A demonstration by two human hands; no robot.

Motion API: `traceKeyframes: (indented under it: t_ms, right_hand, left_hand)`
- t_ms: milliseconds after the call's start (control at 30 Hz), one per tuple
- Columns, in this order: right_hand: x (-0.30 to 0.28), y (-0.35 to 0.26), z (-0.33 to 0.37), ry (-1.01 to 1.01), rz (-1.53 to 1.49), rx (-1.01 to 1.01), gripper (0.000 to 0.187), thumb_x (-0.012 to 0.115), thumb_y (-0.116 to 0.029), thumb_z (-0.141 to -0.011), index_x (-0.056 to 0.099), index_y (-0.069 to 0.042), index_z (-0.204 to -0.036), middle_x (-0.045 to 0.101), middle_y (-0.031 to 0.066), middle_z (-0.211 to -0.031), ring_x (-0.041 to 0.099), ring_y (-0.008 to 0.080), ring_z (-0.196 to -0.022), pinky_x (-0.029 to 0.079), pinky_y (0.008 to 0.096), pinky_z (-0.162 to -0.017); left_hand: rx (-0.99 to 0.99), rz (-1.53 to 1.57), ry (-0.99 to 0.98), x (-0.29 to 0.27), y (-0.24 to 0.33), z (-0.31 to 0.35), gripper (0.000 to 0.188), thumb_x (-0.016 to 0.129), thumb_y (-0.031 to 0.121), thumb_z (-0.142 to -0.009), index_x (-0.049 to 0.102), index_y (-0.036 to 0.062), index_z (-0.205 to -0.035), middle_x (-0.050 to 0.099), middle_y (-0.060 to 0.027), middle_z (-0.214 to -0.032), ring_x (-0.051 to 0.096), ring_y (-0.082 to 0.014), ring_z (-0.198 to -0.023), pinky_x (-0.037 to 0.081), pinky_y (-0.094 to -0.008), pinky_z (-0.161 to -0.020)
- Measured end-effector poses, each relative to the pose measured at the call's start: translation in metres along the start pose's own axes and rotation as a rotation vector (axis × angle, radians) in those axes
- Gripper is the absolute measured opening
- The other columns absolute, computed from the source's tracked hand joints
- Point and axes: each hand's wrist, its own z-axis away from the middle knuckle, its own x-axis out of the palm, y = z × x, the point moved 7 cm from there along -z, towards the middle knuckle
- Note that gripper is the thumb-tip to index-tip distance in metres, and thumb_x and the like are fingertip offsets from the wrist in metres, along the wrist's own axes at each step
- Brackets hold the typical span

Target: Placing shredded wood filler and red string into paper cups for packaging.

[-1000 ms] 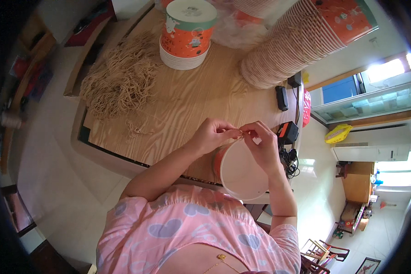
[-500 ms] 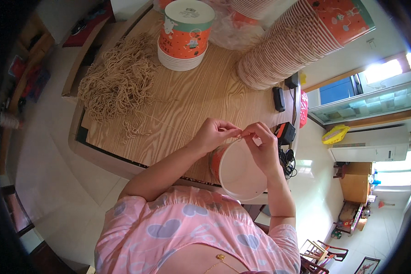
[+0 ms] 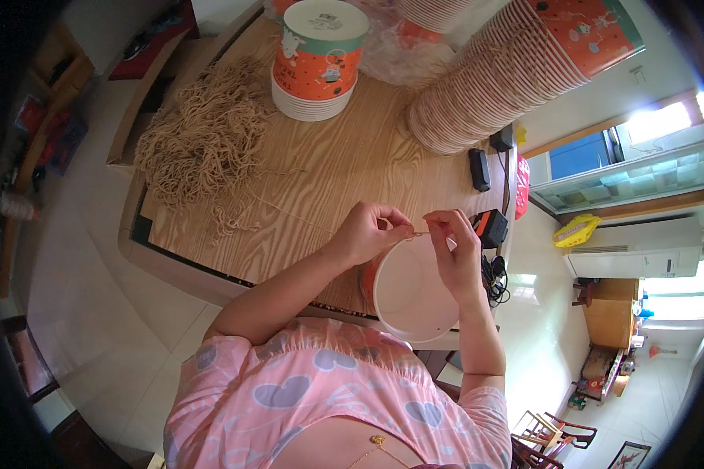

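Note:
A paper bucket (image 3: 416,293), white inside with an orange outer wall, lies tipped at the table's front edge, its mouth facing me. Above its far rim, my left hand (image 3: 379,232) pinches a thin tan cord (image 3: 421,234). My right hand (image 3: 455,248) pinches the same cord a short way to the right, with a small stretch showing between the fingertips. The fingers of my right hand overlap the bucket's mouth. From the left hand, a strand runs left across the table towards a tangled heap of tan cord (image 3: 203,133).
Upside-down nested orange buckets (image 3: 321,62) stand at the back. A long leaning stack of buckets (image 3: 497,82) with cord on its rims lies back right. Clear plastic wrapping (image 3: 403,51) sits between them. An orange-black box (image 3: 490,228) and black cables (image 3: 494,279) lie at the right edge.
My hands have drawn slightly apart, the right one moving right, and a short piece of cord now shows between them. The bucket stays almost in place.

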Motion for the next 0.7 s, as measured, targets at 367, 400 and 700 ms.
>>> traceKeyframes:
  t_ms: [367, 400, 700]
  right_hand:
    - [0.0075, -0.0071, 0.001, -0.127, 0.21, -0.092, 0.012, 0.068, -0.003, -0.075, 0.062, 0.0, -0.085, 0.059, 0.0084, -0.086, 0.058, 0.0209, -0.08, 0.047, 0.0293, -0.072]
    - [0.0072, -0.007, 0.0006, -0.128, 0.211, -0.093, 0.012, 0.068, -0.003, -0.075, 0.062, 0.0, -0.085, 0.059, 0.0084, -0.086, 0.058, 0.0209, -0.08, 0.047, 0.0293, -0.072]
    - [0.0102, -0.0037, -0.0015, -0.124, 0.026, 0.003, 0.01, 0.064, 0.0, -0.078, 0.063, -0.001, -0.088, 0.061, 0.0062, -0.085, 0.057, 0.0159, -0.079, 0.045, 0.0262, -0.073]
  left_hand:
    - [0.037, -0.071, 0.061, -0.0032, -0.0077, 0.0015, 0.016, 0.07, 0.017, -0.082, 0.067, 0.0017, -0.086, 0.062, 0.0023, -0.066, 0.053, -0.0011, -0.06, 0.043, -0.0182, -0.052]
    - [0.036, -0.083, 0.063, -0.0034, -0.0079, 0.0016, 0.016, 0.07, 0.017, -0.082, 0.067, 0.0019, -0.086, 0.061, 0.0029, -0.065, 0.052, -0.0006, -0.058, 0.041, -0.018, -0.051]
    - [0.082, -0.056, 0.07, -0.0055, -0.0024, 0.0035, 0.016, 0.073, 0.019, -0.08, 0.069, 0.0035, -0.084, 0.057, 0.0065, -0.06, 0.043, 0.0016, -0.052, 0.032, -0.0172, -0.045]
